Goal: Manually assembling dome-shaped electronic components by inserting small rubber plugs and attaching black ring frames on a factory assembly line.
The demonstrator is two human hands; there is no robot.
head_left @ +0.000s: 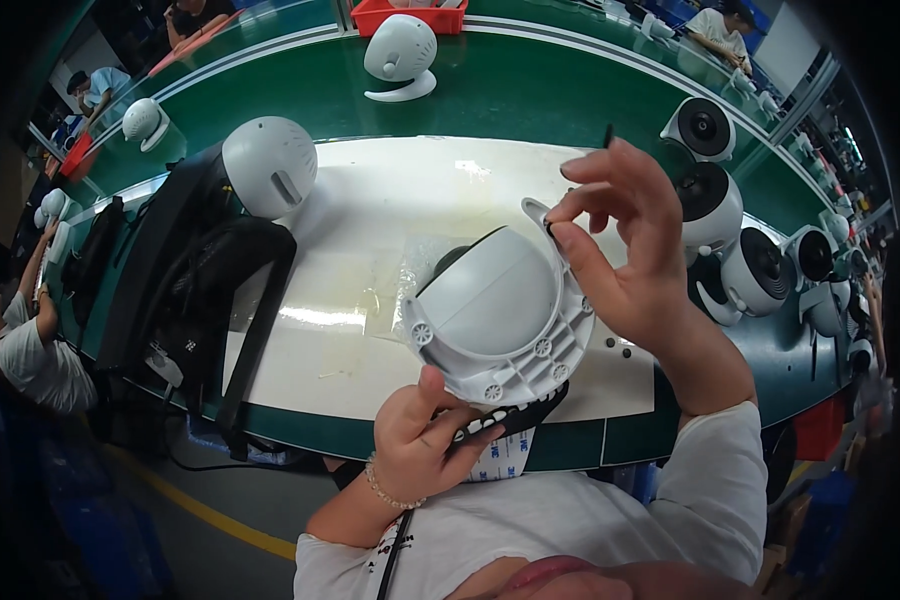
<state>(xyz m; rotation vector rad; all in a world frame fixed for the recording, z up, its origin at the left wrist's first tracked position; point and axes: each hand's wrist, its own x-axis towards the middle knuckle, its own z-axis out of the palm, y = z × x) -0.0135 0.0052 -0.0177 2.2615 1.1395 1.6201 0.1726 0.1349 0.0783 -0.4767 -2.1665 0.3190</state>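
A round white and grey device [495, 300] lies tilted on the white work sheet, its curved, ribbed stand [495, 390] toward me. My left hand [420, 435] is closed on a black strip with white spots [520, 415] below the stand, and its thumb reaches up to the stand's rim. At the narrow tip of the stand [535, 208], my right hand [625, 245] pinches a small dark piece between thumb and index finger, with the other fingers raised. Small black round pads [626, 353] lie on the sheet right of the device.
At left lie a black bag-like case [160, 260] and another white device [270, 165]. More devices with black round fronts [705, 205] crowd the right side. One device [400, 50] and a red bin [410, 15] are at the back. Other people [40, 340] sit around.
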